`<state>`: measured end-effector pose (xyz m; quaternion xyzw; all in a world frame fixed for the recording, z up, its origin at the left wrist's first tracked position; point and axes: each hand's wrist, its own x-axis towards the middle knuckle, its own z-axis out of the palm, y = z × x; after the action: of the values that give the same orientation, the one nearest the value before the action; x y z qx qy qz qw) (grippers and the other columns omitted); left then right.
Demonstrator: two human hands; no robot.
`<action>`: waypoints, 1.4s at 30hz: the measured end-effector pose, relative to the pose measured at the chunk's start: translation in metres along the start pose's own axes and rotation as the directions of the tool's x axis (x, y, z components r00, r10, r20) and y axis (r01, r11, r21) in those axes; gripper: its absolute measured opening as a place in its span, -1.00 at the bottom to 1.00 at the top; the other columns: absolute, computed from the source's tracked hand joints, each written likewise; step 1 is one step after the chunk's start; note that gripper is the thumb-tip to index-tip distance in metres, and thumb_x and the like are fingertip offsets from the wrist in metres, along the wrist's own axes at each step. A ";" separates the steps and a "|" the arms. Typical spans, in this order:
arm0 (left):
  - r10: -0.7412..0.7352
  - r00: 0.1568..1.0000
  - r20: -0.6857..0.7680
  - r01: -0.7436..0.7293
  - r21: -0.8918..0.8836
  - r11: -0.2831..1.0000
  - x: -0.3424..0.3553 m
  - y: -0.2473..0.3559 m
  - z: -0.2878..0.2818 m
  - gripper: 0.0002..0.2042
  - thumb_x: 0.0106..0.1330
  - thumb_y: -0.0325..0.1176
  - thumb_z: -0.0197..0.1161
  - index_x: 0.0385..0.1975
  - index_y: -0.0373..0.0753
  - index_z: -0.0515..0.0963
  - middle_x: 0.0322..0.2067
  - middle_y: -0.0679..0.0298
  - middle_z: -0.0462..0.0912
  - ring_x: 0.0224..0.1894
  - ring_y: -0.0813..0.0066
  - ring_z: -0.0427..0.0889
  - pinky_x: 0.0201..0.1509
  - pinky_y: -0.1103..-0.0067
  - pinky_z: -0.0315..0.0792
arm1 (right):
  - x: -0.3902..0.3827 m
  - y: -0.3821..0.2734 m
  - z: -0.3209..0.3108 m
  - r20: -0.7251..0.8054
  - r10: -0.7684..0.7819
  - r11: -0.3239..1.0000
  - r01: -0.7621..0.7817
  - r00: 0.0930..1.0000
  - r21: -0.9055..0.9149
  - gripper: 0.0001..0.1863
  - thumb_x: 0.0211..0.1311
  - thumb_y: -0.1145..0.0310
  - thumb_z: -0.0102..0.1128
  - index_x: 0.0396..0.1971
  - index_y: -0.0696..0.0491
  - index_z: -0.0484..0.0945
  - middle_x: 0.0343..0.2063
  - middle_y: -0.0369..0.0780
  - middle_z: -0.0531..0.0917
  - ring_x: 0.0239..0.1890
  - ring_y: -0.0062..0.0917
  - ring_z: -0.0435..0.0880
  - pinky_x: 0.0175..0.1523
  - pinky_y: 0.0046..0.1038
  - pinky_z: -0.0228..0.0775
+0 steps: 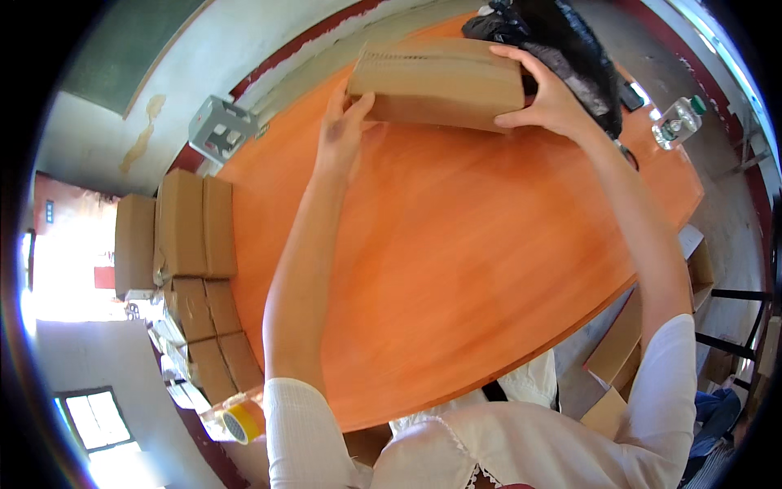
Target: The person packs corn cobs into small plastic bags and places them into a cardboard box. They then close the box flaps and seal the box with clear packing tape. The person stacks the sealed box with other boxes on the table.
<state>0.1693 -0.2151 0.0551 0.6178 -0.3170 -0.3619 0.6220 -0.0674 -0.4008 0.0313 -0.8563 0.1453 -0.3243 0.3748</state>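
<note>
A closed brown cardboard box (440,85) is held lengthwise between my two hands over the far part of the orange table (456,244). My left hand (346,122) grips its left end, with the thumb on the near side. At the right end, my right hand (550,102) has its fingers on the top edge and its thumb low on the near side. Whether the box rests on the tabletop or hangs just above it, I cannot tell. Its underside and far side are hidden.
Black plastic bags (562,49) lie behind the box at the right. A clear bottle (678,122) with a green cap stands near the right edge. Stacked cartons (191,228) and a yellow tape roll (240,422) line the left. A grey plastic stool (221,129) stands beyond. An open carton (619,342) sits below right.
</note>
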 end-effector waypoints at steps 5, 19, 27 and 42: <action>0.005 1.000 0.013 -0.006 0.065 0.998 -0.044 0.000 -0.022 -0.57 0.36 -0.28 0.08 0.21 -0.17 0.26 -0.06 0.31 0.37 0.08 0.48 0.37 0.09 0.30 0.44 | -0.037 -0.061 0.013 -0.048 -0.089 0.974 0.077 0.995 -0.212 -0.11 -0.35 0.28 0.54 0.17 -0.08 0.36 0.18 -0.29 0.40 0.25 -0.38 0.30 0.33 -0.35 0.09; 0.557 0.807 -0.195 -0.469 0.360 0.806 -0.094 0.004 -0.029 -0.59 0.23 -0.30 0.20 0.05 -0.30 0.40 -0.18 0.11 0.53 -0.20 0.38 0.47 -0.06 0.44 0.39 | -0.055 -0.115 0.031 0.033 -0.032 0.997 0.030 0.999 0.068 0.02 -0.35 0.41 0.48 0.27 0.04 0.16 0.26 -0.21 0.24 0.27 -0.40 0.27 0.29 -0.30 0.19; 0.041 0.992 -0.120 -0.045 -0.037 0.998 -0.145 -0.024 -0.017 -0.44 0.20 -0.14 0.28 0.13 -0.33 0.34 -0.11 0.23 0.48 -0.05 0.46 0.41 0.06 0.50 0.30 | -0.101 -0.103 0.030 0.140 0.034 0.999 -0.031 0.990 -0.019 0.06 -0.34 0.31 0.51 0.28 0.09 0.12 0.24 -0.15 0.23 0.28 -0.32 0.21 0.32 -0.26 0.10; 0.512 0.737 -0.443 -0.259 0.514 0.818 -0.304 0.113 -0.141 -0.50 0.18 -0.09 0.32 0.02 -0.29 0.47 -0.19 0.15 0.50 -0.21 0.42 0.47 -0.11 0.52 0.42 | -0.050 -0.269 0.111 0.211 -0.216 0.934 0.139 0.953 0.330 0.07 -0.37 0.33 0.56 0.29 -0.04 0.15 0.19 -0.24 0.29 0.25 -0.37 0.26 0.10 -0.27 0.41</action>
<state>0.1313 0.1140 0.1788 0.7328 -0.3133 0.0538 0.6016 -0.0296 -0.1334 0.1501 -0.8295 -0.0332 -0.2681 0.4889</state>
